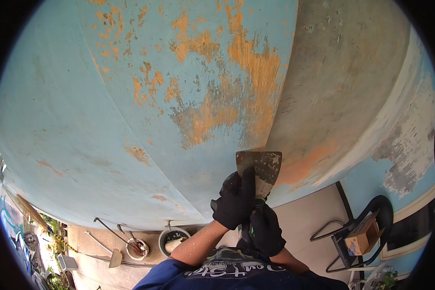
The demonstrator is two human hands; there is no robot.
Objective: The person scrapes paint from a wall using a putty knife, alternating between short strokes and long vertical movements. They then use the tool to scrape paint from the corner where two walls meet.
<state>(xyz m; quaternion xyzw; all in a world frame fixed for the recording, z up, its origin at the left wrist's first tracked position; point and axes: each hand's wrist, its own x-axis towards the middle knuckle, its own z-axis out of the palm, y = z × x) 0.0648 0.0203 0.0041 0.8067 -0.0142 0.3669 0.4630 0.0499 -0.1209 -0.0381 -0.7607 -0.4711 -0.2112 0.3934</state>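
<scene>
A wide paint scraper (267, 169) with a worn, paint-spotted metal blade is held up in front of the wall (198, 166), its edge at or close to the surface. My right hand (266, 230), in a black glove, is closed around the handle, where a bit of green shows. My left hand (234, 199), also black-gloved, presses its fingers against the blade's left side near the handle. Light blue paint covers the wall, with orange and grey patches bared above the blade. To the right of a vertical edge, the surface turns grey-brown.
A black chair (340, 241) carries an open cardboard box (364, 238) at lower right. Down at lower left stand a white bucket (137, 249) with tools and a grey bucket (173, 238). A long-handled tool (115, 257) lies nearby, with plants (58, 241) farther left.
</scene>
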